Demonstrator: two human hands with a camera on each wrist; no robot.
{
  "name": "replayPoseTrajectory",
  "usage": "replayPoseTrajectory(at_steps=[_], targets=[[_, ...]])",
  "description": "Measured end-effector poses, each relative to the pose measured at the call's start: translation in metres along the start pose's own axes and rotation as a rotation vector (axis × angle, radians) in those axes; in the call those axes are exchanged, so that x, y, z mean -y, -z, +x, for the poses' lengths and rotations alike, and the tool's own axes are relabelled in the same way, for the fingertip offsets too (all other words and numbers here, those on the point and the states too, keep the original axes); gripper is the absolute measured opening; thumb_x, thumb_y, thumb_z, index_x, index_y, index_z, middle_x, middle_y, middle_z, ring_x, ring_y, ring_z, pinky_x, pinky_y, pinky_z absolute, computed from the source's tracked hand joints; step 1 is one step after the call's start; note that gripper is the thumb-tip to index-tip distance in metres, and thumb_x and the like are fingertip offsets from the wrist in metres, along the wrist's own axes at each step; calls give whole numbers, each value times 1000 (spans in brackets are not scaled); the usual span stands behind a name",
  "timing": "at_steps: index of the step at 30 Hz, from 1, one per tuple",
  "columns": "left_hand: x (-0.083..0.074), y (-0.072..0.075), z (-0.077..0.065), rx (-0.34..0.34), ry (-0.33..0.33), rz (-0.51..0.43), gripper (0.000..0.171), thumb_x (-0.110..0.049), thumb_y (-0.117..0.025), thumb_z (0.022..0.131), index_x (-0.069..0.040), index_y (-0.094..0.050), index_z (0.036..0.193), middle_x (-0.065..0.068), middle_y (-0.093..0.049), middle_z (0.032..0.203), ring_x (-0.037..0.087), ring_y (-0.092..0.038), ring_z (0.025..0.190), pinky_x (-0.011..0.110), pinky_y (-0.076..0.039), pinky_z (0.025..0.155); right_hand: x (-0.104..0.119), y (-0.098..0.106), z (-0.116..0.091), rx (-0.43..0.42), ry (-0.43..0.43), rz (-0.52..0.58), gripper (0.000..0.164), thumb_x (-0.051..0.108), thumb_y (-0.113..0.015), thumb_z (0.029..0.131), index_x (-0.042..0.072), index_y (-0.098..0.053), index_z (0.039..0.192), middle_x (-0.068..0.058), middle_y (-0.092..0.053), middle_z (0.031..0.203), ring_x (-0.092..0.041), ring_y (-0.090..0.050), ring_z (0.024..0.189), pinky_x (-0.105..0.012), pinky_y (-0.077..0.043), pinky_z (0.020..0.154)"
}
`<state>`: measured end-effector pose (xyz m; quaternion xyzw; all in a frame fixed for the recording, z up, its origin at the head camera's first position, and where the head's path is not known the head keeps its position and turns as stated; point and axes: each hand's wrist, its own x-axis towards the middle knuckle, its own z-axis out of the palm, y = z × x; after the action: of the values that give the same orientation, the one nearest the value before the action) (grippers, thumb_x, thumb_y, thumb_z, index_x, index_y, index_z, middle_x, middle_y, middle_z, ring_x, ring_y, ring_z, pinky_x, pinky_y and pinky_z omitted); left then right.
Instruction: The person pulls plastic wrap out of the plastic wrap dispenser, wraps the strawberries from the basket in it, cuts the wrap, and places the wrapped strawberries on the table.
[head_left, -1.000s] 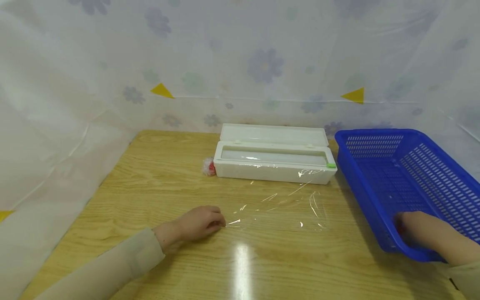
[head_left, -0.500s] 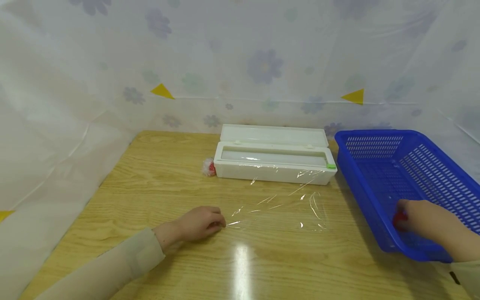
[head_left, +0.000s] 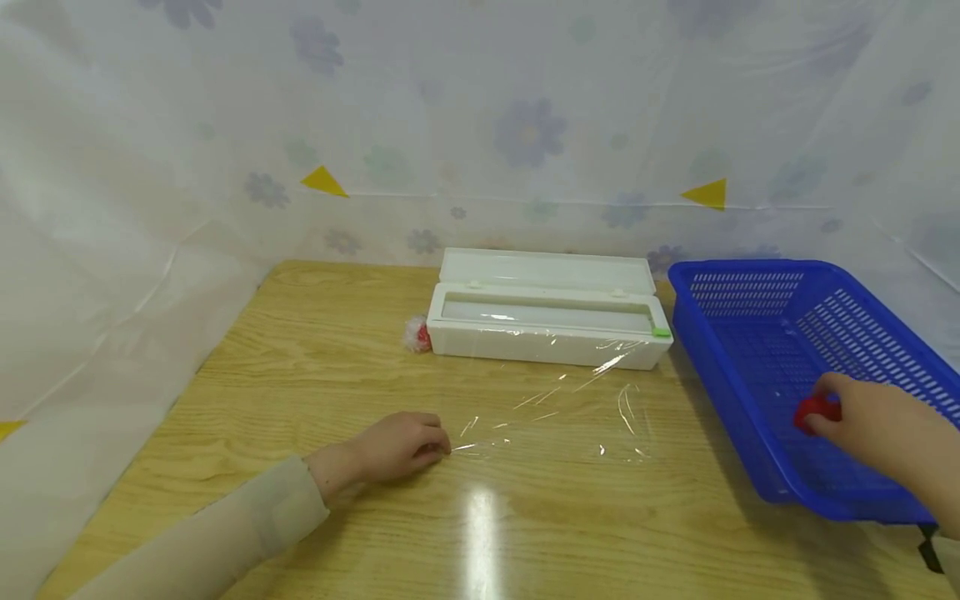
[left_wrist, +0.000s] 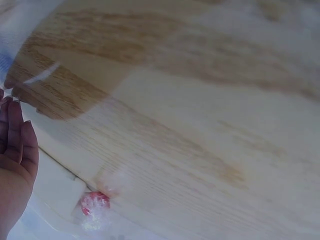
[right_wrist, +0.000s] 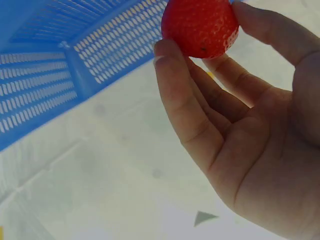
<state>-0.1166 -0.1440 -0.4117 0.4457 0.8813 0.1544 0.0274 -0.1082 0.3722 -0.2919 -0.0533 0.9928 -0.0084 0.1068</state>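
A red strawberry (right_wrist: 201,25), its skin dimpled, is pinched between the thumb and fingers of my right hand (head_left: 885,425), over the near part of the blue basket (head_left: 731,383). Clear plastic wrap (head_left: 558,412) stretches from the front of a white wrap dispenser box (head_left: 551,346) across the wooden table. At the wrap's near left corner, my left hand (head_left: 401,446) rests on the table and pinches the edge with thumb and fingertips. The left wrist view shows only part of this hand, at its left edge. The dispenser's lid (head_left: 547,271) stands raised at the back.
A small red thing wrapped in clear film (head_left: 417,333) lies against the dispenser's left end. A green slider (head_left: 661,332) sits at its right end. Behind the table (head_left: 330,367) hangs a flowered curtain (head_left: 450,125) with yellow triangles.
My right hand has risen from deep in the basket, bringing the strawberry up into sight and slightly away from the near end. The left hand has stayed in place on the wrap.
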Motion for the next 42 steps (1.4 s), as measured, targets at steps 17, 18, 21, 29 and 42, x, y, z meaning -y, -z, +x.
replayPoseTrajectory(at_steps=[17, 18, 21, 29, 42], targets=[[0, 0, -1, -20, -3, -8, 7, -13, -62, 88, -14, -68, 92, -5, -61, 85, 5, -57, 79, 21, -50, 75, 30, 18, -4, -140, 22, 8, 43, 17, -65, 84, -16, -50, 106, -19, -60, 71, -23, -53, 56, -42, -47, 51], [0, 1, -1, -23, -7, -8, 7, -13, -63, 88, -14, -68, 91, -5, -61, 85, 5, -57, 78, 22, -50, 75, 31, 18, -4, -147, 22, 13, 43, 18, -66, 84, -16, -50, 106, -20, -60, 71, -23, -54, 56, -42, -48, 51], [0, 1, 0, -22, -11, -8, 7, -12, -63, 88, -14, -68, 91, -5, -61, 85, 5, -57, 78, 22, -50, 74, 35, 19, -3, -189, 28, 17, 43, 18, -66, 83, -15, -50, 107, -21, -61, 72, -24, -55, 57, -43, -48, 51], [0, 2, 0, -13, -14, -8, 7, -11, -63, 88, -13, -68, 92, -4, -61, 85, 5, -57, 78, 22, -50, 75, 72, 25, -6, -266, 44, 32, 46, 22, -69, 82, -10, -50, 111, -29, -62, 86, -33, -59, 66, -48, -51, 58], [0, 1, 0, 1, 8, -10, 8, -14, -61, 89, -15, -68, 93, -5, -61, 87, 5, -57, 80, 22, -50, 77, 136, 23, 7, -304, 188, 107, 34, 21, -67, 84, 1, -56, 110, -19, -65, 93, -29, -61, 77, -47, -51, 63]])
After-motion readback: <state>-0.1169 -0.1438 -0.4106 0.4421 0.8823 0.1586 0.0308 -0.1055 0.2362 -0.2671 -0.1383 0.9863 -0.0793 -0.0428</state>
